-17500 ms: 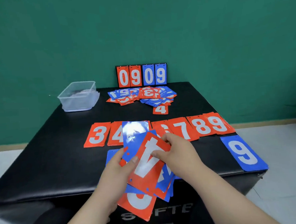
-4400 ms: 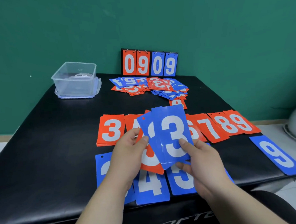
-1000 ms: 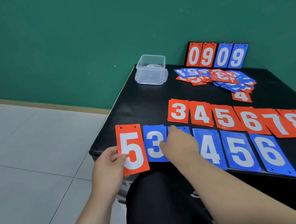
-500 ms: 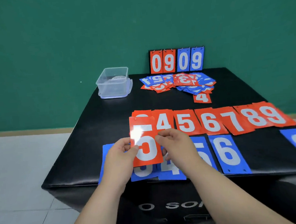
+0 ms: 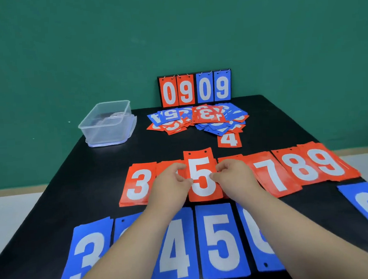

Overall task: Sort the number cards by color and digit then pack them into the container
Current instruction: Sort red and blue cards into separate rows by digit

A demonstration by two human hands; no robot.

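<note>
We pinch the red 5 card (image 5: 202, 177) by its side edges, left hand (image 5: 174, 183) and right hand (image 5: 232, 177), over the red row (image 5: 273, 177). Sorting, we judge; next it likely needs lowering squarely onto the pile beneath our grip.

A container (image 5: 106, 124) is placed far left on the desk (image 5: 91, 188); a scoreboard (image 5: 195, 89) is stood at the back edge, a card pile (image 5: 199, 119) just before it. Nearer, the far row (image 5: 299, 169) is laid behind the near row (image 5: 221, 240), a 5 card (image 5: 201, 177) held over the former.
</note>
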